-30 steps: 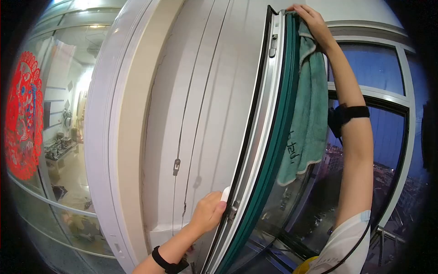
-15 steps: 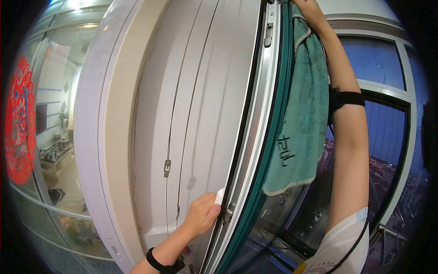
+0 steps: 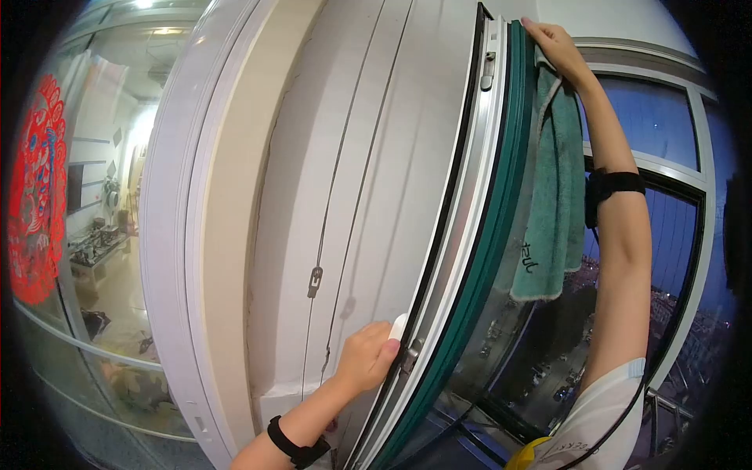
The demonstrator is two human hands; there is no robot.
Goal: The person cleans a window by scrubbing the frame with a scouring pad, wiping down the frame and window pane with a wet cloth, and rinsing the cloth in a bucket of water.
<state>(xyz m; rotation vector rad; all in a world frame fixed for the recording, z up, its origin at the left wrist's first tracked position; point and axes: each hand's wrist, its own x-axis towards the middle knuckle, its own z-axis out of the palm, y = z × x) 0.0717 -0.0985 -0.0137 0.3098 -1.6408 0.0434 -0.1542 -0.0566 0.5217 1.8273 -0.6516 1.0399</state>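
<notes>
A window sash [image 3: 470,204] with a white, black and dark green frame stands swung open, edge toward me. My left hand [image 3: 366,359] is closed around the white window handle [image 3: 399,325] low on its inner side. At the sash's top corner, my right hand [image 3: 554,48] has its fingers bent over the upper edge, pinning a green towel [image 3: 558,188]. The towel hangs down over the outer side of the glass, dark lettering near its lower end. Part of the right fingers is hidden behind the frame and cloth.
Two thin cables with a metal clip [image 3: 315,282] run down the white wall left of the sash. Farther left, a glass door carries a red paper cutout [image 3: 37,192]. A fixed window frame [image 3: 674,168] stands to the right, with buildings far below.
The sash appears lower and farther right in view. The towel now hangs narrower and more bunched, its lower end higher. Both hands remain on the handle and the top corner.
</notes>
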